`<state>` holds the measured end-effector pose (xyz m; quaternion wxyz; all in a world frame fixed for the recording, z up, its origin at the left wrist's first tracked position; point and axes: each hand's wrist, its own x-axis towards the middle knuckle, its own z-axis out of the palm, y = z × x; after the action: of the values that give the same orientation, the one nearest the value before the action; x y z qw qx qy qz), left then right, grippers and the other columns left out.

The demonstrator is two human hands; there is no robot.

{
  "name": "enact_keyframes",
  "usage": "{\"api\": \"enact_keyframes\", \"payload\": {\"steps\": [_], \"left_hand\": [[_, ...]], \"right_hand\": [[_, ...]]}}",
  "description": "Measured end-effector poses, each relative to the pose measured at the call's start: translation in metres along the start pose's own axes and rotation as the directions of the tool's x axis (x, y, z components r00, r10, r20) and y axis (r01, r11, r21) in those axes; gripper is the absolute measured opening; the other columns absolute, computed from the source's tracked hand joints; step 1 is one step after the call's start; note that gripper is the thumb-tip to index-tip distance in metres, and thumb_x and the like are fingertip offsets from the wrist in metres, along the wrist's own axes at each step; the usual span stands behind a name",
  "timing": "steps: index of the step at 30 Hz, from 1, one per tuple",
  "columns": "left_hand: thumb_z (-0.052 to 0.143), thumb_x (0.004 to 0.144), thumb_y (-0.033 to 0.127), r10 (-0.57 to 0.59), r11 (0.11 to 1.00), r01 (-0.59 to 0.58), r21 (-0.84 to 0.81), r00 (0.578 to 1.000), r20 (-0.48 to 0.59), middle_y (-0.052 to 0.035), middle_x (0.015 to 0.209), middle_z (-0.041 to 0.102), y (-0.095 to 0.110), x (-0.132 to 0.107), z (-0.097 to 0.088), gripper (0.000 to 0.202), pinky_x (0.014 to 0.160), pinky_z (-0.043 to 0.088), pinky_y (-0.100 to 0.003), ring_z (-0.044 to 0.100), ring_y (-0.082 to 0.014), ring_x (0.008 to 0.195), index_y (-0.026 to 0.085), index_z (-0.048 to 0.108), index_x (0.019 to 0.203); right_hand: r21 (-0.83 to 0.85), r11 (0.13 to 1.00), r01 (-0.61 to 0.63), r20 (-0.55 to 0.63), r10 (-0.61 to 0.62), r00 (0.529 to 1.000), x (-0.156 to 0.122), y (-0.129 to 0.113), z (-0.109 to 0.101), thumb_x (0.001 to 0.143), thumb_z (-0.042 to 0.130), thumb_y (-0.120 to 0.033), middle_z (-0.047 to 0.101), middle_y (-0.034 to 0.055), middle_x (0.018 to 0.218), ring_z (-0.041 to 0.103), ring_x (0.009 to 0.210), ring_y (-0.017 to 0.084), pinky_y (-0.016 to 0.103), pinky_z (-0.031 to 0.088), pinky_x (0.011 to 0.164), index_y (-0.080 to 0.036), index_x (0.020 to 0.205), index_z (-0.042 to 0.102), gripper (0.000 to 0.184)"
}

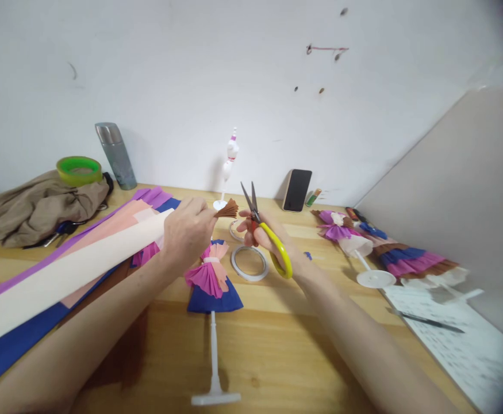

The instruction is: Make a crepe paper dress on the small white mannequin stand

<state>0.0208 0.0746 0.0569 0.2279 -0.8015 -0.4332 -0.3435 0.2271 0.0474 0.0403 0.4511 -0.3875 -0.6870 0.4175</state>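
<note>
Counts: 1 pr scissors (260,229), 1 brown paper fan (227,209), 4 doll stands, 3 tape rings, 1 phone (296,190), 1 flask (116,155), 1 pen (432,323).

Stands:
- 1 bare white stand (229,161), upright at the wall.
- 1 pink-and-blue dressed stand (211,282), centre front, looks to lie flat w/ base toward the camera.
- 2 more dressed stands lying at right, the nearer one (346,236) and the farther one (406,261).

Tape: white ring (249,263) just below R hand, a 2nd ring (235,230) half hidden behind the fingers, green ring (79,170) on the tan cloth (31,210) far left.

L hand (186,230): forearm comes in from lower left over the crepe sheets (61,270), held above the surface (285,345). Its grip is pinched tight on the fan's narrow end, pleats spreading right.

R hand (272,238): forearm comes in from lower right, wrist bent in. Its grip is closed through the yellow handles, blades up and slightly apart, just right of the fan, not touching.

Fan sits btwn both hands, mid-air, in front of the bare stand.
</note>
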Motion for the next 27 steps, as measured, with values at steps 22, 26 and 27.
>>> {"api": "enact_keyframes", "payload": {"steps": [22,26,27], "left_hand": [[0.047,0.091,0.013,0.150,0.985,-0.153,0.075,0.988,0.047,-0.0064,0.066,0.052,-0.010,0.004,-0.011,0.028,0.052,0.024,-0.031,0.049,-0.0202,0.070,0.015,0.068,0.072],[0.047,0.087,0.007,0.172,0.979,-0.179,0.096,0.982,0.075,-0.0067,0.066,0.053,-0.011,0.004,-0.011,0.028,0.052,0.025,-0.031,0.050,-0.0210,0.071,0.015,0.067,0.070],[0.048,0.086,0.006,0.170,0.979,-0.178,0.100,0.982,0.083,-0.0070,0.066,0.053,-0.012,0.004,-0.010,0.027,0.051,0.024,-0.031,0.050,-0.0212,0.071,0.015,0.067,0.069]], "right_hand": [[-0.449,0.893,-0.033,0.104,0.089,0.991,-0.003,-0.020,0.009,0.086,0.050,-0.045,0.063,0.0102,0.101,0.059,0.095,0.027,0.049,0.045,0.091,-0.017,0.123,0.053,0.046],[-0.429,0.903,-0.037,0.080,0.079,0.994,-0.002,-0.015,0.008,0.087,0.052,-0.041,0.061,0.0062,0.093,0.057,0.087,0.023,0.043,0.047,0.084,-0.021,0.121,0.054,0.040],[-0.422,0.906,-0.036,0.082,0.077,0.994,-0.002,-0.015,0.008,0.087,0.052,-0.041,0.061,0.0060,0.092,0.057,0.085,0.022,0.042,0.047,0.083,-0.021,0.121,0.055,0.040]]}}
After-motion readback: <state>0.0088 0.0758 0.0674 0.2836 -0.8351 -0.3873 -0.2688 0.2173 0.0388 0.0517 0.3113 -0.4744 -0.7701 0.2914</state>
